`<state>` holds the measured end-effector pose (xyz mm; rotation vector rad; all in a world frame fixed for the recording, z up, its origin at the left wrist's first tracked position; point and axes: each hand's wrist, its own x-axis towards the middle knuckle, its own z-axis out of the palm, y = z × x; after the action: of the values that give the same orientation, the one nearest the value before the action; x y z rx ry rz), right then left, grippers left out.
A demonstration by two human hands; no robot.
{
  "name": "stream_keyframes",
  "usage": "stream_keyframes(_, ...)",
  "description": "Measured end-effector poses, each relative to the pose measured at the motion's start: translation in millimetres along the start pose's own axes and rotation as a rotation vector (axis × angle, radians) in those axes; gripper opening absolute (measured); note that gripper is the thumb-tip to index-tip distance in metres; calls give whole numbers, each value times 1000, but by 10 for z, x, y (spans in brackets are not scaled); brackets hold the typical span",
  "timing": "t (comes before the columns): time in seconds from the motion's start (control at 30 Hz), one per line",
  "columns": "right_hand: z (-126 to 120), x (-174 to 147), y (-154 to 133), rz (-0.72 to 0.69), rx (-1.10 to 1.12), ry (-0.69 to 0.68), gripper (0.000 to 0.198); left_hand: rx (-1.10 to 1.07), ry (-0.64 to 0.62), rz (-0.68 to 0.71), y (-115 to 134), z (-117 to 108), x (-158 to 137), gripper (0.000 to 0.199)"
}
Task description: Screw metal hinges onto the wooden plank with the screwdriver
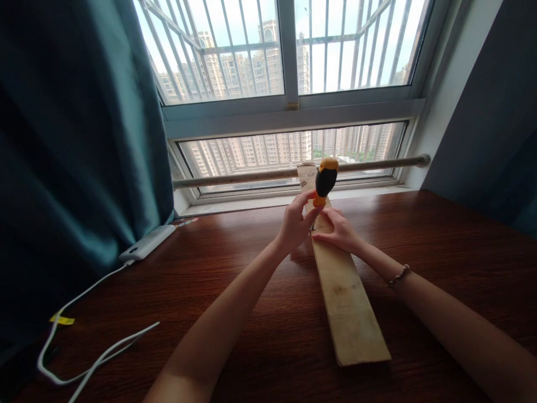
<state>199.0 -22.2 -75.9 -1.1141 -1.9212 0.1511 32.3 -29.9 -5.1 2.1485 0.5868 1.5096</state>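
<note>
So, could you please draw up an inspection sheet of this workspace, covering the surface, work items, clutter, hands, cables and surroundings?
Surface: reddish-brown wood-grain table, reflecting some window light.
Work items: screwdriver with a yellow-and-black handle, upright, slightly tilted, over a long wooden board; its tip is not clearly visible.
Clutter: white device beside the curtain.
Hands: left hand has its fingers on the lower handle; right hand rests on the board, thumb and forefinger apart.
Cables: white cable from the device, looping at the left, with a yellow tag.
Surroundings: barred window ahead, horizontal rail across its lower part.
</note>
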Motion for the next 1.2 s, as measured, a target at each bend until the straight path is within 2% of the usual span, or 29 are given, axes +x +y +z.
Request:
stream_keyframes(0.2, -12, -10, -35, -4, -4, 10, 68, -199, 31, 5, 100, -17, 38, 27)
stream_keyframes(0.33, -25, -9, -54, -1, 6, 8, 69, -304, 140, 43, 224, -74, 75, 24)
stream_keyframes(0.43, -23, -10, -47, -3, 8, 10, 69, -371, 260, 22, 295, -128, 102, 29)
stream_keyframes(0.53, -8, -14, -26, -6, 4, 11, 69, -486, 365, -79, 340, -182, 128, 34)
stream_keyframes(0.63, -10, -12, -22, -17, 12, 22, 68, -610, 398, -278, 369, -227, 140, 25)
stream_keyframes(0.73, -66, 13, -102, -37, 46, 147, 51, -674, 315, -531, 351, -235, 124, 21)
stream_keyframes(0.83, -169, 63, -307, 71, 230, 255, 34, -645, 187, -676, 301, -178, 84, 27)
stream_keyframes(0.93, -263, 110, -582, 318, 660, 154, 43, -562, 4, -593, 297, -78, 32, 31)
stream_keyframes(1.03, -318, 128, -813, 508, 997, 108, 41, -476, -138, -447, 349, 1, -10, 32)
stream_keyframes(1.2, -392, 131, -946, 681, 1112, 293, 32, -209, -240, -269, 386, -23, -16, 36)
